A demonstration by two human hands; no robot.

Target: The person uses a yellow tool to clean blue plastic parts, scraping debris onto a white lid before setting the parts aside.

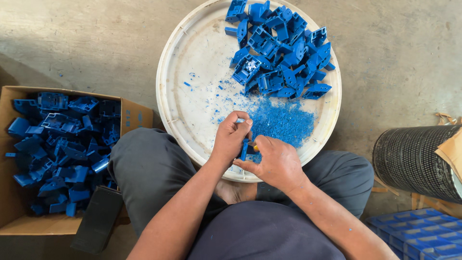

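My left hand grips a small blue plastic part over the near edge of a round white tray. Close against it, my right hand pinches a small tool with a yellow tip against the same part; the tool is mostly hidden by my fingers. A heap of blue plastic shavings lies on the tray just beyond my hands. Several blue moulded parts are piled at the tray's far side.
A cardboard box on the left holds several blue parts. A dark flat object leans by my left knee. A black perforated cylinder lies on the right, with blue compartment trays below it. The floor is bare concrete.
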